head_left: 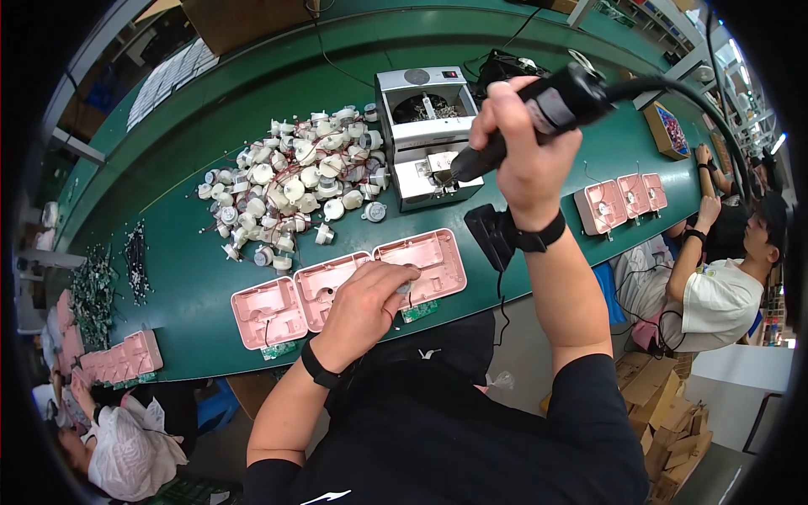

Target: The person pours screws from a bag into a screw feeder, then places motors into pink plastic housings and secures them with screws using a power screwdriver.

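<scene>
My right hand (530, 151) is wrapped round a black electric screwdriver (568, 101), whose cable runs off to the right. Its tip points down-left at the front tray of a screw feeder (425, 139). Whether it touches a screw is too small to see. My left hand (364, 301) reaches over a row of pink plastic housings, its fingers pressed together on a small greyish part inside the right housing (442, 252). The hand partly covers the middle housing (324, 282); the left housing (257, 310) lies beside it. Small green circuit boards (421, 311) hang at the front edge.
A heap of white motor-like parts with red wires (295, 172) lies left of the feeder. More pink housings (602, 206) stand to the right. Wired boards (94, 290) are piled at the far left. Co-workers sit at both sides; cardboard (673, 429) lies lower right.
</scene>
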`<state>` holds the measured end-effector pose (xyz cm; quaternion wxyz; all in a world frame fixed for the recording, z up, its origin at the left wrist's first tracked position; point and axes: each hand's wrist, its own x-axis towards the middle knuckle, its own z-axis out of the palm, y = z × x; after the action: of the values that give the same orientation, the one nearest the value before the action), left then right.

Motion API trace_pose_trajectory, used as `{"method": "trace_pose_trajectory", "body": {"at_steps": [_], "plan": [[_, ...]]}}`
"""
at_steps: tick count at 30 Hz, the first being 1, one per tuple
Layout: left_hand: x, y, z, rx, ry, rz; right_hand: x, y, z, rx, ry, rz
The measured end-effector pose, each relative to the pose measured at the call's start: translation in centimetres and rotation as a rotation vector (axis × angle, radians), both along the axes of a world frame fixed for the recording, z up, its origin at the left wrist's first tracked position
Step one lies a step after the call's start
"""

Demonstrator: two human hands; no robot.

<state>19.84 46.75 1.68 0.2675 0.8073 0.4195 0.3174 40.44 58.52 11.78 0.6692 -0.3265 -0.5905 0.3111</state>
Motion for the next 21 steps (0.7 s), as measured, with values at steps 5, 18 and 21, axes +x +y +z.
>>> {"method": "trace_pose_trajectory", "body": {"at_steps": [5, 18, 21], "plan": [[-0.1, -0.1, 0.0, -0.072, -0.031, 0.059, -0.4, -0.1, 0.3, -0.164, -0.046, -0.015], [0.9, 0.3, -0.9, 0.051, 0.095, 0.026, 1.5, -7.7, 0.2, -0.198, 0.153, 0.061], [1.2, 0.3, -1.1, 0.087, 0.163, 0.047, 1.8, -9.0, -0.4, -0.200, 0.200, 0.188]]}}
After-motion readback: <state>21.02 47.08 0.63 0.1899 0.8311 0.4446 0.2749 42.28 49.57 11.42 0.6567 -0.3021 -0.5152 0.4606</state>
